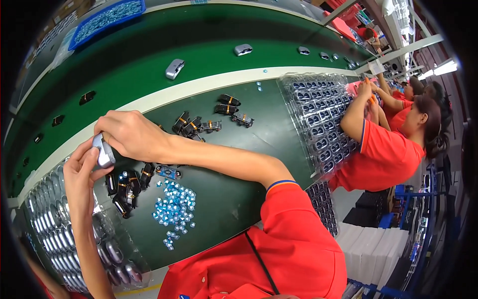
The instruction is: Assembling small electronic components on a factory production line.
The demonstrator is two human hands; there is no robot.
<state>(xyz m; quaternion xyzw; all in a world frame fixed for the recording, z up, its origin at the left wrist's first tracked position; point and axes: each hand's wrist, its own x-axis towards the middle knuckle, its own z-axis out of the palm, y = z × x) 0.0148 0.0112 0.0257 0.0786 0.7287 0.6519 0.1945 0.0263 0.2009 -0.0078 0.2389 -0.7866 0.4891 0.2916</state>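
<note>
A silver-grey plastic casing (105,156) is held up between my two hands at the left of the bench. My left hand (79,164) grips it from the left with thumb and fingers. My right hand (132,132) closes on its upper right side; some of those fingertips are hidden behind the hand. Just below lie several small black modules (133,185) and a blue-wrapped part (168,172). A heap of tiny blue-and-white pieces (174,204) is nearer my body. More black modules with orange bands (191,125) lie beyond my right forearm.
A clear tray of grey casings (59,234) is at the left, another tray of dark parts (318,117) at the right. Along the far side runs a green conveyor (209,37) carrying grey casings (175,69) and black modules. Co-workers in red (388,154) are at the right.
</note>
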